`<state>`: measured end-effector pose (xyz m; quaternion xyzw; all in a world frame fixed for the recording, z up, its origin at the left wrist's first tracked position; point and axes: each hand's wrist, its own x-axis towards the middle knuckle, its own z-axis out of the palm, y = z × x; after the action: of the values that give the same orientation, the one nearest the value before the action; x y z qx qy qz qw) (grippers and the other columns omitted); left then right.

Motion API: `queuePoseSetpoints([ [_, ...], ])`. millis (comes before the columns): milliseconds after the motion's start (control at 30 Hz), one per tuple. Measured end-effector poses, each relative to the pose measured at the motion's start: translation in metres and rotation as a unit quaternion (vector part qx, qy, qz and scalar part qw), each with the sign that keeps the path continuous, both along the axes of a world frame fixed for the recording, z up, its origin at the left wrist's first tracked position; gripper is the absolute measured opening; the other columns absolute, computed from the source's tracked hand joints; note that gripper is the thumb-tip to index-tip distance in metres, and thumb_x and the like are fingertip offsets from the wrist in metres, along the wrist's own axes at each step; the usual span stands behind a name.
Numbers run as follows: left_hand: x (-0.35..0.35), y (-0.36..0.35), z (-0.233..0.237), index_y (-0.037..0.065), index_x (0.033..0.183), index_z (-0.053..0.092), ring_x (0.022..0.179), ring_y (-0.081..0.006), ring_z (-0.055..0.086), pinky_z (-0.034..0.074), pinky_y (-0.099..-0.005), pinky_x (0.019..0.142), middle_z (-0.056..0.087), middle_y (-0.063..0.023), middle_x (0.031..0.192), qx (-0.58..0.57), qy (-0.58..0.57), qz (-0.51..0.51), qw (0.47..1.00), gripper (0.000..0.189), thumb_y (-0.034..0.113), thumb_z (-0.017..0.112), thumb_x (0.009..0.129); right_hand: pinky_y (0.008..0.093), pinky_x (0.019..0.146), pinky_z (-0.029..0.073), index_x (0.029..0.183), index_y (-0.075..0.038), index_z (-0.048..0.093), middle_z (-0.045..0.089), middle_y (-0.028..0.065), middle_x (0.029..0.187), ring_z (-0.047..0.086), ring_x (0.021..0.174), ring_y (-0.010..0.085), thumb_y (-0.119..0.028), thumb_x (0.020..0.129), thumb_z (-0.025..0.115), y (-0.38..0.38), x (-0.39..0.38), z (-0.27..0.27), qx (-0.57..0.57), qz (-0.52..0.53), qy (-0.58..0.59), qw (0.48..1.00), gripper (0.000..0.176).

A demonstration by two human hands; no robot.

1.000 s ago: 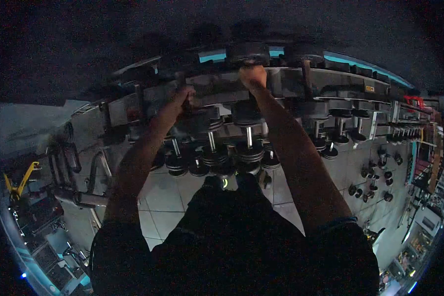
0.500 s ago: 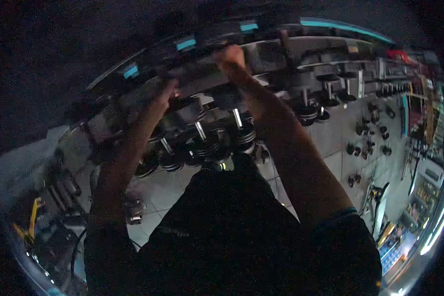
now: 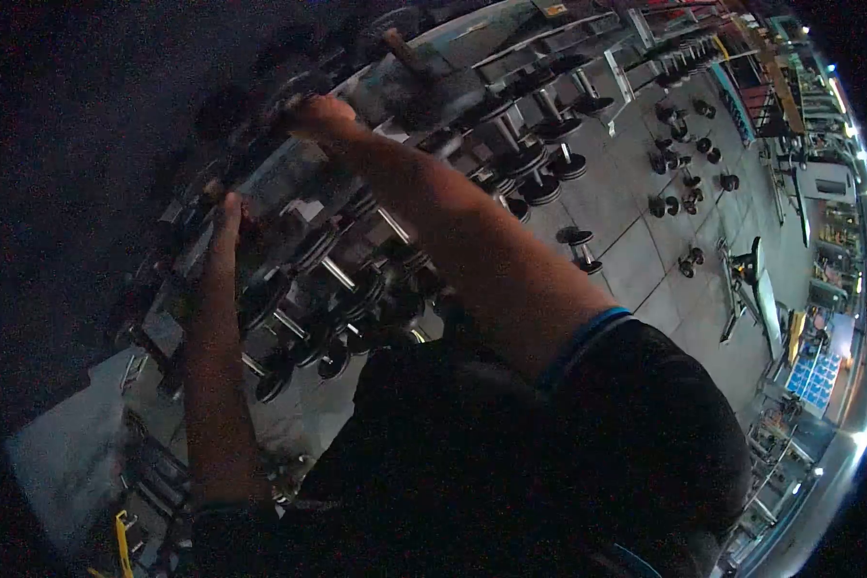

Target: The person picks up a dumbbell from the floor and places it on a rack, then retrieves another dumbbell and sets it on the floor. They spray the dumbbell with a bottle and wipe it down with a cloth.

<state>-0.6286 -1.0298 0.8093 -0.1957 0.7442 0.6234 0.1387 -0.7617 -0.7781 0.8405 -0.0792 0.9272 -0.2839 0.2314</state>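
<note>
My right hand [image 3: 326, 118] reaches out to the upper level of a long rack, its fingers curled round something dark that I cannot make out. Lower and to the left, my left hand [image 3: 229, 214] is at the same level, thumb up and fingers bent in; what lies in its grip is lost in the dark. Dark round shapes [image 3: 226, 111] sit just beyond both hands, too dim to name. Below my forearms stands a row of dumbbells [image 3: 340, 274] with shiny handles and black plates. More dumbbells [image 3: 509, 133] continue along the rack to the right.
Several small dumbbells [image 3: 667, 205] lie on the tiled floor [image 3: 636, 265] to the right. Past them stands a bench [image 3: 766, 299]. A pale panel [image 3: 63, 443] is at the lower left, near a yellow piece of equipment [image 3: 122, 544]. Machines and lights line the far right.
The view has turned, so the rack now slants up to the right and more floor shows. Both hands appear further left in view, still up at the rack's upper level.
</note>
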Motion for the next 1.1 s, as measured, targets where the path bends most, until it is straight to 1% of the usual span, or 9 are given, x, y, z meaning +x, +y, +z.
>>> queuePoseSetpoints([
  [167, -0.004, -0.008, -0.021, 0.007, 0.083, 0.055, 0.076, -0.0297, 0.058, 0.038, -0.0478, 0.095, 0.054, -0.0072, 0.067, -0.028, -0.005, -0.026, 0.999, 0.021, 0.028, 0.057, 0.079, 0.0491, 0.094, 0.051, 0.123, -0.005, 0.061, 0.064, 0.021, 0.112, 0.059, 0.112, 0.042, -0.031, 0.086, 0.069, 0.118, 0.134, 0.043, -0.138, -0.086, 0.411, 0.897, 0.047],
  [267, -0.038, -0.041, -0.077, 0.002, 0.101, 0.059, 0.088, -0.0326, 0.062, 0.041, -0.0484, 0.096, 0.062, -0.0127, 0.086, -0.131, -0.04, -0.02, 0.99, 0.046, 0.044, 0.062, 0.082, 0.0456, 0.09, 0.051, 0.119, 0.002, 0.061, 0.066, 0.0266, 0.114, 0.063, 0.107, 0.0445, -0.028, 0.087, 0.069, 0.23, 0.251, -0.012, -0.111, -0.179, 0.188, 0.959, 0.045],
  [467, 0.033, 0.012, 0.063, 0.001, 0.13, 0.054, 0.113, -0.0358, 0.061, 0.043, -0.0486, 0.099, 0.062, -0.0194, 0.121, -0.355, -0.003, -0.096, 0.93, 0.079, 0.067, 0.061, 0.086, 0.0472, 0.066, 0.052, 0.088, -0.004, 0.068, 0.067, 0.0154, 0.079, 0.064, 0.072, 0.0332, -0.033, 0.086, 0.067, 0.533, 0.737, -0.403, 0.148, -0.121, -0.147, 0.97, 0.03],
  [500, 0.053, 0.02, 0.078, 0.002, 0.13, 0.054, 0.113, -0.0358, 0.061, 0.045, -0.0482, 0.097, 0.062, -0.0193, 0.121, -0.378, 0.067, -0.112, 0.917, 0.076, 0.065, 0.061, 0.088, 0.0466, 0.063, 0.052, 0.091, -0.008, 0.069, 0.067, 0.0113, 0.075, 0.066, 0.07, 0.0295, -0.033, 0.086, 0.067, 0.511, 0.802, -0.344, -0.097, -0.396, -0.172, 0.897, 0.025],
  [533, 0.071, 0.027, 0.088, 0.004, 0.13, 0.055, 0.114, -0.0357, 0.061, 0.046, -0.0478, 0.096, 0.062, -0.0192, 0.121, -0.397, 0.136, -0.128, 0.898, 0.072, 0.063, 0.061, 0.09, 0.046, 0.061, 0.053, 0.094, -0.012, 0.069, 0.067, 0.0071, 0.071, 0.068, 0.068, 0.0257, -0.032, 0.087, 0.067, 0.486, 0.87, -0.279, -0.336, -0.62, -0.093, 0.703, 0.021],
  [633, 0.119, 0.065, 0.092, 0.004, 0.127, 0.056, 0.114, -0.0354, 0.06, 0.046, -0.0437, 0.095, 0.063, -0.0179, 0.119, -0.33, 0.231, -0.172, 0.899, 0.054, 0.045, 0.066, 0.093, 0.0465, 0.063, 0.053, 0.086, -0.013, 0.068, 0.066, 0.0084, 0.08, 0.063, 0.065, 0.0261, -0.033, 0.095, 0.06, 0.447, 1.007, -0.28, -0.123, -0.67, -0.404, 0.61, 0.024],
  [1000, 0.061, 0.191, 0.038, 0.007, 0.154, 0.026, 0.143, -0.0445, 0.031, 0.03, -0.052, 0.116, 0.03, -0.0241, 0.157, -0.407, 0.303, -0.232, 0.83, 0.086, 0.037, 0.073, 0.088, 0.0402, 0.071, 0.052, 0.1, -0.005, 0.073, 0.07, 0.011, 0.09, 0.065, 0.077, 0.0245, -0.024, 0.093, 0.061, 0.407, 0.831, -0.266, -0.204, -0.598, -0.238, 0.738, 0.024],
  [1033, 0.058, 0.203, 0.036, 0.008, 0.156, 0.021, 0.145, -0.0449, 0.027, 0.028, -0.0529, 0.117, 0.024, -0.0231, 0.16, -0.451, 0.276, -0.225, 0.819, 0.09, 0.038, 0.072, 0.088, 0.0396, 0.072, 0.052, 0.102, -0.004, 0.074, 0.071, 0.0114, 0.091, 0.065, 0.079, 0.0244, -0.023, 0.093, 0.061, 0.416, 0.821, -0.258, -0.215, -0.605, -0.232, 0.731, 0.025],
  [1100, 0.06, 0.221, 0.041, 0.015, 0.161, 0.006, 0.15, -0.0457, 0.015, 0.024, -0.0561, 0.119, 0.003, -0.018, 0.167, -0.512, 0.202, -0.224, 0.804, 0.102, 0.043, 0.072, 0.088, 0.0382, 0.058, 0.05, 0.104, -0.001, 0.071, 0.072, 0.0146, 0.092, 0.07, 0.078, 0.0249, -0.022, 0.092, 0.062, 0.473, 0.873, -0.351, -0.527, -0.586, -0.241, 0.566, 0.026],
])
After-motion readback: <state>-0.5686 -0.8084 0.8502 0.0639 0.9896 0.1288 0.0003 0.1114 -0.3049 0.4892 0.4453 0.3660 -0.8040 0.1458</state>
